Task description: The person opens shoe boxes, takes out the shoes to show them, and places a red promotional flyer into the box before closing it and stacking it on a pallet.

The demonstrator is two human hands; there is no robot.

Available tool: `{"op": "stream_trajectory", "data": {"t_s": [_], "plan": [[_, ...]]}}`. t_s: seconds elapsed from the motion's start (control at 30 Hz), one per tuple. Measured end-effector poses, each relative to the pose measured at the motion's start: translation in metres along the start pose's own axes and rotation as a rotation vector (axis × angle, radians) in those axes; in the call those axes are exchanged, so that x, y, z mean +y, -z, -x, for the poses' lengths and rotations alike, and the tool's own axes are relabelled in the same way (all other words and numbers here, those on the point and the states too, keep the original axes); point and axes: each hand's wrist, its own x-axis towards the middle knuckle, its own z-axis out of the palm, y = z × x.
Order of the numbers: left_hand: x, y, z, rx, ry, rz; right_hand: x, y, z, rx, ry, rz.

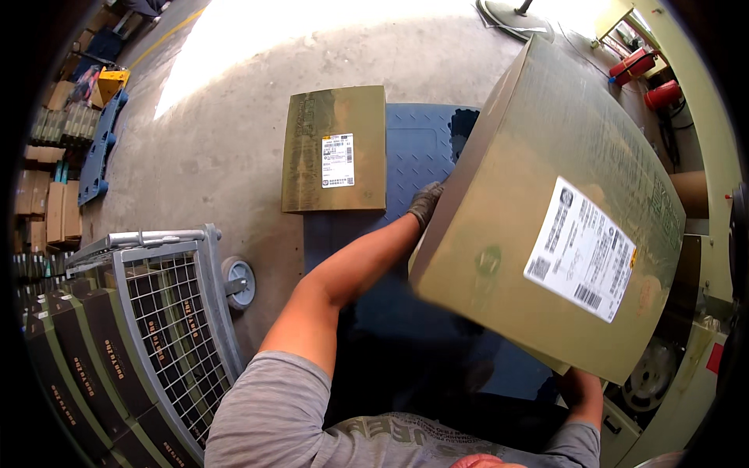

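A large brown cardboard carton (499, 249) with a white shipping label (581, 249) is tilted and held up close in front of me, on the right. My left hand (427, 204), in a grey glove, grips its left side, the fingers partly hidden behind it. My right hand (579, 382) supports the carton's lower near edge; its fingers are hidden beneath. Left of my left hand, a second labelled carton (304, 156) sits on the far-left part of a blue textured platform (417, 140), apart from the held carton.
A grey wire-mesh cart (183, 312) with a caster wheel (239, 282) stands at my left, beside stacked dark boxes (97, 351). Another blue platform (101, 156) leans farther left. Red fire extinguishers (633, 66) and a pale machine frame line the right. A round stand base (511, 15) lies ahead.
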Motion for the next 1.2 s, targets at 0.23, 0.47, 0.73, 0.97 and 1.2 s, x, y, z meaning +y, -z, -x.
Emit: {"op": "stream_trajectory", "data": {"t_s": [0.23, 0.47, 0.73, 0.97, 1.2], "plan": [[0.087, 0.042, 0.022, -0.633, -0.341, 0.677, 0.093, -0.151, -0.095, -0.298, -0.135, -0.07], [0.056, 0.021, 0.106, -0.005, -0.189, 0.762, 0.14, -0.219, -0.129, -0.415, -0.19, -0.159], [0.083, 0.002, 0.126, -0.589, -0.121, 0.945, 0.025, -0.167, -0.195, -0.426, 0.172, -0.343], [0.127, 0.022, 0.127, -0.558, -0.144, 0.904, 0.053, -0.203, -0.228, -0.457, 0.298, -0.332], [0.132, 0.093, 0.083, -0.251, -0.516, 0.457, 0.049, -0.276, -0.223, -0.422, -0.074, -0.319]]}}
